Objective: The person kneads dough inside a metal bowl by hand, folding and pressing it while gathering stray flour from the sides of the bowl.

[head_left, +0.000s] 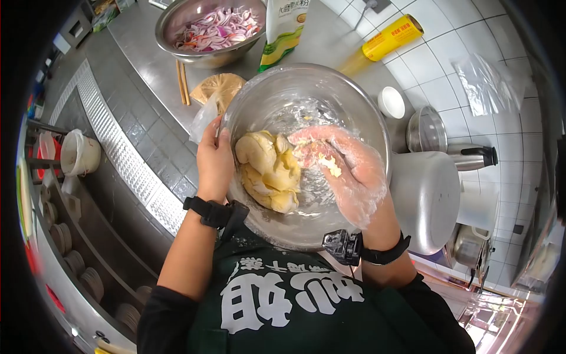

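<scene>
A large steel mixing bowl (259, 88) is in front of my body. My left hand (213, 165) grips its left rim, thumb over the edge. Against the left inner wall lies a lump of yellow dough (268, 177), folded and uneven, with pale flour on parts of it. Inside the bowl, just right of the dough, is my right hand (348, 162) in a clear plastic glove. Its fingers point left, loosely bent, with dough crumbs (331, 166) stuck to the glove. Nothing sizeable shows in its grasp. Flour and wet smears coat the bowl's inside.
Behind are a bowl of sliced red onion (218, 29), a flour bag (286, 29), chopsticks (183, 82) and a bag of tan powder (219, 88). Rightward are a cling-film roll (394, 36), a white cup (391, 102), a strainer (426, 130) and an aluminium pot (427, 200).
</scene>
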Demonstrator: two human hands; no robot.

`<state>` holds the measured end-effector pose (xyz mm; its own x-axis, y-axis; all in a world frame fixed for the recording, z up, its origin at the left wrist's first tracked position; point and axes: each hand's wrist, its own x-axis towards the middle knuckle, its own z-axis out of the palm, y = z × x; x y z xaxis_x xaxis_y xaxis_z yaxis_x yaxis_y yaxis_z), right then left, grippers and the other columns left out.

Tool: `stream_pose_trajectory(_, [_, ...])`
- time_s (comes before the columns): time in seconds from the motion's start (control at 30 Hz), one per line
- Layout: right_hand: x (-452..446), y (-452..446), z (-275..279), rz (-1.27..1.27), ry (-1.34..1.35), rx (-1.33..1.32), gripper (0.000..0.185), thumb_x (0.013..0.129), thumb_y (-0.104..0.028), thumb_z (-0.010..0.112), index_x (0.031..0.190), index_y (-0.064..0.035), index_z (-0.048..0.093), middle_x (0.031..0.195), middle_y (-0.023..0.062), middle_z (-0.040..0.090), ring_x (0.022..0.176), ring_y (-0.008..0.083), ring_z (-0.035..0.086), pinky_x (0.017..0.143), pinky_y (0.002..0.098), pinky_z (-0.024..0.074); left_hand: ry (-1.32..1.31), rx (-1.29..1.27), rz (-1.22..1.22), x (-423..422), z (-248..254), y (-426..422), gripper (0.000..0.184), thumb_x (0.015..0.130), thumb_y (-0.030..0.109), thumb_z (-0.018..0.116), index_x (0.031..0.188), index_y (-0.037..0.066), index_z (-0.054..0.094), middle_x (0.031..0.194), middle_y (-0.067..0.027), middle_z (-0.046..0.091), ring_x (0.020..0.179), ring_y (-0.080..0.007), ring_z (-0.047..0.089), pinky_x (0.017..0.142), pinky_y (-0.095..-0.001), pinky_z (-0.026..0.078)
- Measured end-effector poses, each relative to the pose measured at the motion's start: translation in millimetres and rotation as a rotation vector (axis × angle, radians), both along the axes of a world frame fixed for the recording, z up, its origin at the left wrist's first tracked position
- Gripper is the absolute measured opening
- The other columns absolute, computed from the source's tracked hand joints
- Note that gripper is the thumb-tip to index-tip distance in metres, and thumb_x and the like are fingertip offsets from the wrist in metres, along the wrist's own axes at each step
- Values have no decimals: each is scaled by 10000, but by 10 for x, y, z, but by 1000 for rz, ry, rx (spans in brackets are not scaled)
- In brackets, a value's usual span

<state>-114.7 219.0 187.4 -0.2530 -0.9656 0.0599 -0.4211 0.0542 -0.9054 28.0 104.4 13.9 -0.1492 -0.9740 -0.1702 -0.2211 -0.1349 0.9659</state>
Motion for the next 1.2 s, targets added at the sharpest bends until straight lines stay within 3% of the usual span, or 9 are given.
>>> stream_pose_trajectory(0.13, [6, 33, 135, -42, 4, -10, 161, 873, -34, 528, 1008, 9, 604, 980, 142, 642, 902, 224, 623, 815, 301, 468, -473, -640, 156, 1, 413, 63, 265, 907, 102, 528, 1164, 47, 556, 911, -146, 615, 769, -211, 582, 717, -306, 467])
stream_pose_trajectory(0.23, [-23, 27, 170, -98, 10, -99, 159, 870, -31, 537, 1008, 12, 602, 972, 139, 643, 886, 224, 628, 805, 301, 474, -67, -497, -206, 46, 701, 143, 235, 916, 76, 509, 1146, 31, 532, 865, -101, 600, 739, -167, 578, 681, -292, 467])
stream_pose_trajectory(0.3, [-39, 8, 202, -141, 9, -150, 160, 865, -21, 540, 1010, 12, 600, 971, 137, 642, 880, 218, 631, 797, 299, 480, 381, -38, -376, 55, 1017, 354, 164, 939, 43, 466, 1090, -4, 508, 866, -52, 561, 722, -106, 585, 657, -233, 467])
stream_pose_trajectory(0.4, [-90, -15, 249, -199, -1, -200, 162, 855, -4, 546, 1008, 12, 598, 971, 136, 641, 875, 210, 634, 782, 296, 488, 615, -113, -681, 125, 1207, 650, 198, 908, -38, 434, 1096, 4, 478, 956, -112, 545, 829, -178, 633, 723, -290, 490])
stream_pose_trajectory(0.5, [-125, -53, 263, -199, 21, -218, 172, 845, 15, 548, 1012, 21, 593, 978, 132, 637, 886, 198, 622, 785, 289, 488, 592, -348, -956, 58, 1380, 651, 184, 872, 13, 460, 1055, 16, 448, 961, -140, 565, 865, -255, 605, 969, -441, 384])
stream_pose_trajectory(0.7, [-165, -100, 354, -169, 442, -263, 189, 794, 39, 578, 979, 13, 610, 917, 128, 642, 843, 236, 608, 751, 308, 490, 201, -408, -1006, 59, 1657, 672, 205, 831, 3, 497, 1027, 3, 555, 886, -135, 598, 843, -305, 577, 848, -399, 465])
stream_pose_trajectory(0.83, [-193, -113, 349, -185, 453, -353, 187, 755, 2, 641, 939, -31, 626, 856, 117, 635, 768, 308, 603, 677, 357, 491, 471, -196, -766, 50, 1535, 738, 282, 857, -24, 451, 1134, 15, 415, 1017, -156, 476, 783, -247, 615, 829, -414, 471])
stream_pose_trajectory(0.97, [-202, -120, 345, -186, 472, -369, 185, 750, -4, 651, 931, -33, 625, 846, 113, 634, 760, 303, 602, 668, 359, 488, 397, -430, -924, 19, 1532, 672, 316, 807, -21, 535, 1118, 23, 492, 1040, -165, 512, 932, -343, 580, 775, -353, 511])
stream_pose_trajectory(1.2, [-175, -135, 343, -167, 548, -394, 158, 765, -36, 646, 921, -29, 623, 844, 118, 619, 748, 306, 599, 659, 370, 485, 175, -640, -1040, 9, 1649, 677, 320, 784, -36, 554, 1098, 11, 508, 980, -154, 478, 825, -322, 594, 727, -347, 518])
